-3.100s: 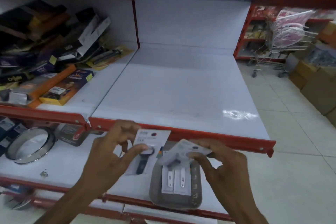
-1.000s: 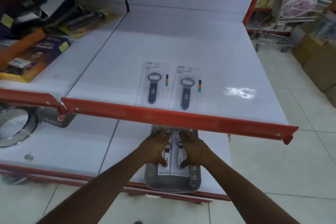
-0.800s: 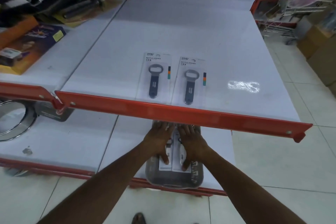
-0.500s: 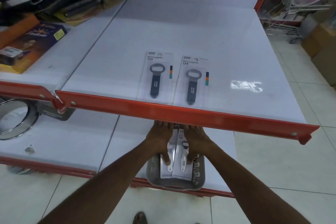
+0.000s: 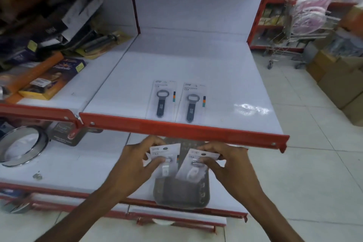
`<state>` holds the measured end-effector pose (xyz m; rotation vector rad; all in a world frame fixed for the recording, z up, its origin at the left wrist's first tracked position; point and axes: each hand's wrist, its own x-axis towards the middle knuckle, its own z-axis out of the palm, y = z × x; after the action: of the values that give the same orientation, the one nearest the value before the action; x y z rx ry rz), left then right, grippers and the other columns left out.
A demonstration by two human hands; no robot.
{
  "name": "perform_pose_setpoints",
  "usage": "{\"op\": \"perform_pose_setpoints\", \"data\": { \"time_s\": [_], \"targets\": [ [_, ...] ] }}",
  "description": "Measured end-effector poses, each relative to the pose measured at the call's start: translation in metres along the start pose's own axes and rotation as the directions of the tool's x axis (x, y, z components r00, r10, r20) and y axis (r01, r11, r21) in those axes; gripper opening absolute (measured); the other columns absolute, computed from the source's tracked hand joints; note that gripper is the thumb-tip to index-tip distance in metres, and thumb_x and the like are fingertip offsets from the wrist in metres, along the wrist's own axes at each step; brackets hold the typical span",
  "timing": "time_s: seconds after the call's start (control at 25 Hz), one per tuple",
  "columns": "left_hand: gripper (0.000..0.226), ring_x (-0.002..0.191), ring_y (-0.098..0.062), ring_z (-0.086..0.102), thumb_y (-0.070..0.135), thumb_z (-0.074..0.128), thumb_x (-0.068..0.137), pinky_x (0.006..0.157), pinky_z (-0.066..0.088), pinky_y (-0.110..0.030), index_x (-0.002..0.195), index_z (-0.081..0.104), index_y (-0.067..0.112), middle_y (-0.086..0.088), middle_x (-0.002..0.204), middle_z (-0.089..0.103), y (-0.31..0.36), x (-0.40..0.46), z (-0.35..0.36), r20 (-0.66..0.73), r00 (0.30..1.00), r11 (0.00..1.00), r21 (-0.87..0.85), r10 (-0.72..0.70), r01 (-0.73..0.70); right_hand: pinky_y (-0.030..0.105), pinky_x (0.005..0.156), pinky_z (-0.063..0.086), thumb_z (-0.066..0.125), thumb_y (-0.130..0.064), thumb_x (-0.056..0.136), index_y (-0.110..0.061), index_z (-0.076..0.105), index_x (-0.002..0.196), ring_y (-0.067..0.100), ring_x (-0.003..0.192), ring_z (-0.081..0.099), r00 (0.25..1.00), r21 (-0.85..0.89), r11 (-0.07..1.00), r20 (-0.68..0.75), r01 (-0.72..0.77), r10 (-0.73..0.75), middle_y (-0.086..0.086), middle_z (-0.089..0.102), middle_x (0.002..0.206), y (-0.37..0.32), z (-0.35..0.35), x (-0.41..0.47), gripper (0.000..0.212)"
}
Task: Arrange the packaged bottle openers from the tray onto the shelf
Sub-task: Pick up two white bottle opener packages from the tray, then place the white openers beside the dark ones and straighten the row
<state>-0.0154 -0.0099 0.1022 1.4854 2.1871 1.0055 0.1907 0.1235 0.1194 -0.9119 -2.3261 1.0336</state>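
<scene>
Two white carded openers, left hand [image 5: 135, 160] pinching one [image 5: 164, 158], right hand [image 5: 231, 163] another [image 5: 196, 165].

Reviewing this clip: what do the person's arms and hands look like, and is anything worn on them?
Both forearms are bare as far as the frame shows; no sleeve edge is visible. The left hand and right hand wear no gloves, and no rings, watch or bracelets can be seen. No markings are visible.

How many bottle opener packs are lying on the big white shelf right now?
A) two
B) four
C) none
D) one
A: two dark-handled packs, the left pack and the right pack, lie side by side on the white shelf, while the left hand and right hand each hold a white-handled pack above the tray.
</scene>
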Motion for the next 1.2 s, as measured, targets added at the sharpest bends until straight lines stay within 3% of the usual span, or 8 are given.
{"op": "perform_pose_setpoints", "data": {
  "time_s": [0.16, 0.28, 0.4, 0.56, 0.76, 0.88, 1.0, 1.2],
  "targets": [
    [0.039, 0.072, -0.007, 0.072, 0.027, 0.078, 0.075, 0.062, 0.056, -0.015, 0.1, 0.048, 0.034, 0.024, 0.093, 0.077, 0.067, 0.015, -0.055, -0.175, 0.984, 0.957, -0.279, 0.037, -0.085, 0.013, 0.062, 0.057, 0.079, -0.015, 0.076, -0.028, 0.07, 0.094, -0.003, 0.08, 0.071, 0.965, 0.229, 0.969, -0.258, 0.094, -0.032, -0.019, 0.074, 0.09, -0.052, -0.067, 0.005, 0.023],
    [0.039, 0.065, -0.01, 0.073, 0.016, 0.076, 0.082, 0.057, 0.057, -0.02, 0.106, 0.05, 0.032, 0.013, 0.082, 0.08, 0.099, 0.055, -0.067, -0.231, 0.971, 0.92, -0.366, 0.058, -0.142, 0.012, 0.06, 0.057, 0.074, -0.019, 0.081, -0.028, 0.069, 0.099, -0.003, 0.08, 0.071, 0.92, 0.207, 0.965, -0.385, 0.164, -0.074, -0.019, 0.072, 0.091, -0.068, -0.118, 0.035, 0.021],
    [0.037, 0.065, -0.005, 0.072, 0.008, 0.073, 0.085, 0.053, 0.055, -0.017, 0.112, 0.054, 0.025, 0.016, 0.07, 0.077, 0.116, 0.112, -0.055, -0.209, 0.977, 0.89, -0.435, 0.047, -0.136, 0.017, 0.06, 0.058, 0.068, -0.019, 0.087, -0.023, 0.07, 0.104, 0.005, 0.085, 0.073, 0.933, 0.295, 0.946, -0.36, 0.134, -0.02, -0.007, 0.074, 0.097, -0.051, -0.151, 0.083, 0.018],
    [0.04, 0.08, -0.022, 0.071, 0.011, 0.079, 0.08, 0.068, 0.06, -0.042, 0.114, 0.061, 0.024, -0.009, 0.097, 0.077, 0.113, 0.183, -0.015, -0.075, 0.996, 0.875, -0.484, -0.038, -0.003, 0.017, 0.056, 0.047, 0.067, -0.015, 0.089, -0.024, 0.071, 0.101, 0.012, 0.074, 0.063, 0.965, 0.182, 0.983, -0.261, 0.018, 0.031, -0.007, 0.068, 0.086, 0.004, -0.157, 0.151, 0.016],
    [0.06, 0.112, -0.027, 0.065, 0.023, 0.081, 0.079, 0.096, 0.048, -0.028, 0.131, 0.057, 0.008, -0.015, 0.132, 0.064, 0.111, 0.209, 0.02, -0.014, 0.997, 0.986, -0.151, -0.074, 0.071, 0.005, 0.048, 0.041, 0.063, -0.019, 0.091, -0.011, 0.069, 0.113, 0.006, 0.067, 0.058, 0.983, -0.095, 0.989, -0.159, -0.109, 0.093, 0.007, 0.069, 0.11, 0.052, -0.142, 0.178, 0.024],
    [0.069, 0.131, -0.026, 0.049, 0.035, 0.078, 0.082, 0.104, 0.039, -0.027, 0.138, 0.05, 0.007, -0.013, 0.143, 0.053, 0.114, 0.201, 0.022, 0.04, 0.998, 0.989, 0.137, 0.051, -0.056, 0.022, 0.09, 0.047, 0.062, -0.028, 0.092, -0.016, 0.064, 0.122, 0.02, 0.11, 0.062, 0.996, -0.304, 0.951, -0.089, -0.052, 0.026, 0.006, 0.062, 0.132, 0.058, -0.139, 0.174, 0.032],
    [0.082, 0.142, -0.02, 0.033, 0.054, 0.078, 0.074, 0.113, 0.03, -0.033, 0.141, 0.047, 0.019, -0.002, 0.152, 0.043, 0.113, 0.203, 0.007, 0.218, 0.964, 0.916, 0.333, 0.154, -0.222, 0.033, 0.1, 0.045, 0.064, -0.04, 0.088, -0.022, 0.06, 0.126, 0.021, 0.121, 0.056, 1.0, -0.406, 0.914, 0.001, -0.012, 0.013, 0.001, 0.06, 0.135, 0.051, -0.144, 0.159, 0.042],
    [0.1, 0.154, -0.025, 0.001, 0.08, 0.07, 0.058, 0.125, 0.009, -0.054, 0.145, 0.033, 0.048, 0.007, 0.167, 0.01, 0.096, 0.212, 0.003, 0.538, 0.843, 0.862, 0.434, -0.014, -0.263, 0.032, 0.101, 0.042, 0.065, -0.049, 0.084, -0.019, 0.055, 0.132, 0.022, 0.123, 0.054, 0.964, -0.459, 0.888, 0.249, 0.038, 0.088, 0.001, 0.058, 0.138, 0.045, -0.138, 0.132, 0.057]
  ]
}}
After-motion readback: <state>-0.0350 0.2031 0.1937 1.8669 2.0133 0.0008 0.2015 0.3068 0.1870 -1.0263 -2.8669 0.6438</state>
